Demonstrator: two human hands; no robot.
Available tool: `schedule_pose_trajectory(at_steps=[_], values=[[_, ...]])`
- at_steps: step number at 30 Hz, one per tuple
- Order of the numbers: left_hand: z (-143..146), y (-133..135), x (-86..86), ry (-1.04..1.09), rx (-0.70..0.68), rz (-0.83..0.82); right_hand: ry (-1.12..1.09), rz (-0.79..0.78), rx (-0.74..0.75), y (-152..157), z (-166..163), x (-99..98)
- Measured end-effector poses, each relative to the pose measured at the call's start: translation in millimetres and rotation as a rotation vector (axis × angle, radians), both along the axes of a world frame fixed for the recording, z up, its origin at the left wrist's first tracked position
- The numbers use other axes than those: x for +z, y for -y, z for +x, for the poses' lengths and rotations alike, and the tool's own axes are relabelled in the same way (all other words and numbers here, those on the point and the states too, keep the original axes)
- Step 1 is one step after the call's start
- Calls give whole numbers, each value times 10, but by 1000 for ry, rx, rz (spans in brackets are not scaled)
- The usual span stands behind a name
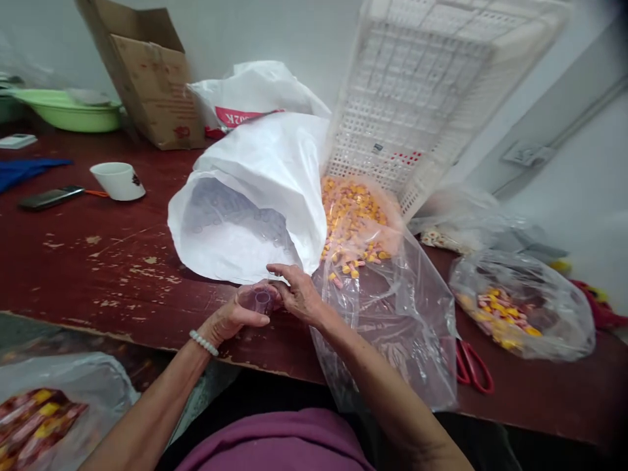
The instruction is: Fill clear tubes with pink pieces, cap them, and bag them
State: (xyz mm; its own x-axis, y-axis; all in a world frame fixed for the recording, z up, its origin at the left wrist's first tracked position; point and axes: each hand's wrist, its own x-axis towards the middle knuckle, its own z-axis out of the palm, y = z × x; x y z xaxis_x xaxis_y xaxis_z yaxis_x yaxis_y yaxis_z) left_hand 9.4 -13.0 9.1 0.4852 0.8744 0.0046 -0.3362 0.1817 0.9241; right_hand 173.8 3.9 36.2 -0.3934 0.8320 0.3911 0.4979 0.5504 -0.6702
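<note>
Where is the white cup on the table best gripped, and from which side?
Probably around the outer wall of the white cup, from the near right: it stands upright, no handle shows, and the dark phone lies left.

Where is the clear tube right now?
In the head view, the clear tube is left of centre in the left hand, just below the white sack.

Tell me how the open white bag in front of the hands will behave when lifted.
The open white bag is probably floppy, since its sides are creased and folded. Its walls look thin, so the bag itself should be light for its size. Its mouth faces the person, so raising the far end could let the clear pieces inside slide out.
</note>
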Motion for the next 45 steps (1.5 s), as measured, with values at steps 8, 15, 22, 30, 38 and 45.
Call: schedule_pose_trajectory(at_steps=[8, 15, 22, 30, 38, 45], values=[[180, 118, 60, -48, 100, 75, 75, 54, -730, 34, 1340, 49], [251, 87, 16, -161, 217, 97, 300, -103, -749, -271, 1693, -361], [333, 104, 137, -261, 262, 197, 464, -137, -730, -335, 1495, -381], [352, 121, 203, -507, 256, 557, 343, -197, -700, -68, 1928, -325], [463, 306, 426, -724, 112, 808, -129, -70, -447, 386, 1372, 234], [473, 406, 461, -740, -11, 925, 165, 152, -14, 564, 862, 649]])
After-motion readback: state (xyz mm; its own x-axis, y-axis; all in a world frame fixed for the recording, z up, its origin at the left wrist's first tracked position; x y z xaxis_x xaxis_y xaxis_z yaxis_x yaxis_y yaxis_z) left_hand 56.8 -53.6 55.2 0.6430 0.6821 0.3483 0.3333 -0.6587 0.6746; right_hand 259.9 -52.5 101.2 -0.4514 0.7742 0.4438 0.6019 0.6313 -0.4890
